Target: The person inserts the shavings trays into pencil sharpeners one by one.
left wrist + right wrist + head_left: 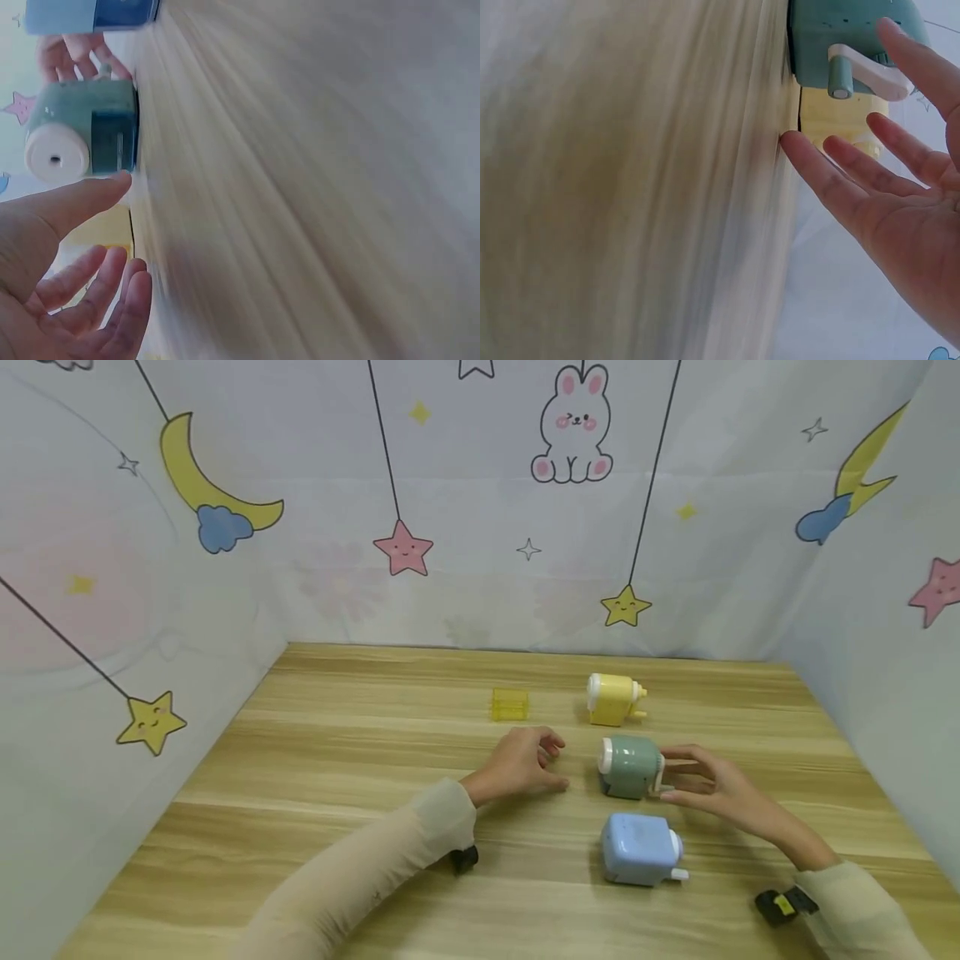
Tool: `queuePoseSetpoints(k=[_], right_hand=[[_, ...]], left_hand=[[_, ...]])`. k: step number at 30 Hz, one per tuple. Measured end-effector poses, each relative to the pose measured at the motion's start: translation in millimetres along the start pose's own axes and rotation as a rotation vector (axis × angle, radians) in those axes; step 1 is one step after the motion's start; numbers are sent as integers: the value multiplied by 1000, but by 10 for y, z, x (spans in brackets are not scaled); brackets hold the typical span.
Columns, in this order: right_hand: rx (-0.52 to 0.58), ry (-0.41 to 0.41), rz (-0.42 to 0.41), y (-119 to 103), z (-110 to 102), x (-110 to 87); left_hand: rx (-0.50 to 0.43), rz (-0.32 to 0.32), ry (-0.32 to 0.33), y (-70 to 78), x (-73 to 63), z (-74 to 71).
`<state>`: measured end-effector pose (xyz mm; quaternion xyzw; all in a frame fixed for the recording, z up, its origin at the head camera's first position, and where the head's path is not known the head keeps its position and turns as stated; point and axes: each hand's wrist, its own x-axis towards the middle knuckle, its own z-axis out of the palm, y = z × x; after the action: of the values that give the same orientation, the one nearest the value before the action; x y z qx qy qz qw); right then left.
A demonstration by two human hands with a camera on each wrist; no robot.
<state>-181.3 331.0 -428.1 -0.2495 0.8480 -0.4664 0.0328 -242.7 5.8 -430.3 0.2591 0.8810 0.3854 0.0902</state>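
A green crank pencil sharpener [630, 767] stands on the table between the two hands, its white round front facing left. My left hand [525, 762] is held to its left with fingers spread and nothing in them; a gap shows between hand and sharpener in the head view. On the other side, my right hand [716, 789] reaches round the crank end with thumb and fingers apart. The white crank [870, 73] with its green knob lies near the right thumb in the right wrist view; whether the thumb touches the sharpener, I cannot tell.
Behind the green one stands a yellow pencil sharpener [611, 700], and nearer me a blue one [640, 850]. A clear yellow plastic box [510, 704] lies at the back, left of the yellow sharpener. Printed cloth walls [480, 602] border the wooden table [360, 693].
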Motion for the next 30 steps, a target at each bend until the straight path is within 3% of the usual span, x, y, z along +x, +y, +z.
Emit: queuePoseSetpoints(k=[5,16,22,30], right_hand=[[-94,43,-21,4,-29,-7],[-127,79,18,7,-82,35],[-165,100,23,32,-134,128],[-163,135,5,100,-191,261]], left_hand=[[64,-14,45,-94,-79,-136],[113,-64,114,-339,-181,-355],[83,-115,150,-441,-197,-493],[40,-115,192,-525,-181,-578]])
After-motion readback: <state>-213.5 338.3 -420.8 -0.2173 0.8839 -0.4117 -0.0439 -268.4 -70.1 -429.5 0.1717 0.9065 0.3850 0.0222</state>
